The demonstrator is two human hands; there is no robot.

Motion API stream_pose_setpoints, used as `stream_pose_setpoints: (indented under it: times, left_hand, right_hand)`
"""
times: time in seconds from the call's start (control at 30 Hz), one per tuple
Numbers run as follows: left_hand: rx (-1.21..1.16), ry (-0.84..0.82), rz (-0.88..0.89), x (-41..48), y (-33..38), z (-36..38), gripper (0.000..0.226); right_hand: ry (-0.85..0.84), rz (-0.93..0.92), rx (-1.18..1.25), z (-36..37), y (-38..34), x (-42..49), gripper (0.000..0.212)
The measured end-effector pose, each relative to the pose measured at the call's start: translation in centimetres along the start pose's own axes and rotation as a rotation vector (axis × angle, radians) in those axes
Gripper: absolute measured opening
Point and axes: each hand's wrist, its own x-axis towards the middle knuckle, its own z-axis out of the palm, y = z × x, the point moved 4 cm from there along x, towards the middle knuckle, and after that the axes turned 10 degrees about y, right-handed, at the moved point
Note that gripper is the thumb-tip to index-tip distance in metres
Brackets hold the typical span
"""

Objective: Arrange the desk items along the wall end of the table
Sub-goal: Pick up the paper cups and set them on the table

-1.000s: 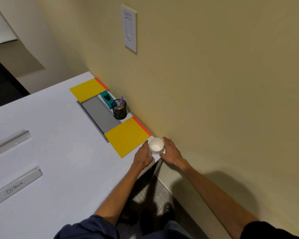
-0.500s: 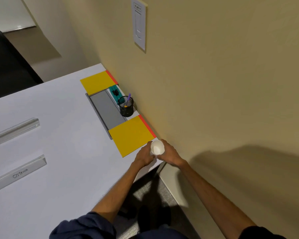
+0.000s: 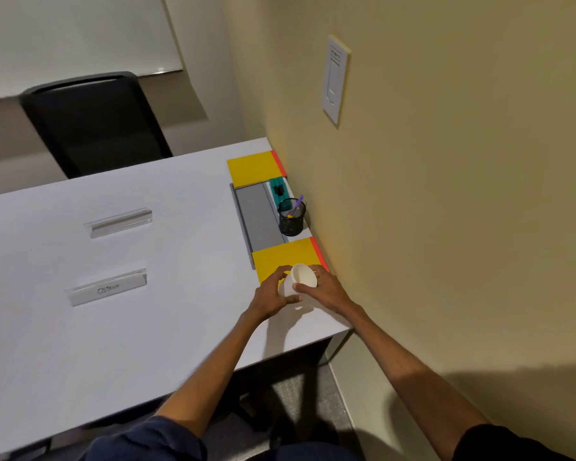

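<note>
Both the left hand (image 3: pixel 273 298) and the right hand (image 3: pixel 323 291) grip the white cup (image 3: pixel 299 280), tilted just beside the near yellow pad (image 3: pixel 280 259).

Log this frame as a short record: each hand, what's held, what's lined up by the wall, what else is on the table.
left hand: grips the white cup
right hand: grips the same cup, thumb on its side
cup state: tilted, seems raised off the table
by the wall: near yellow pad, grey panel, pen holder, far yellow pad
mid-table: clear nameplates
</note>
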Motion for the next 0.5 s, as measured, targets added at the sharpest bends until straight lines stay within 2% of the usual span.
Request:
stream_pose_setpoints:
  times: [0.1,0.27,0.4,0.5]
  left_hand:
    - [0.042,0.066,-0.031,-1.1,-0.7,-1.8,0.085]
    - [0.097,0.252,-0.071,-4.1,-2.5,-4.7,0.075]
    - [0.137,0.327,-0.11,-6.6,-3.7,-6.6,0.072]
    - [0.157,0.381,-0.146,-8.5,-4.7,-8.4,0.07]
  right_hand:
    - [-0.046,-0.028,0.05,1.5,-1.8,0.2,0.062]
    - [-0.136,-0.092,0.128,4.0,-4.6,-0.4,0.058]
    - [-0.203,-0.161,0.136,6.2,-6.2,-1.4,0.056]
    - [-0.193,-0.198,0.171,7.3,-7.9,-2.2,0.054]
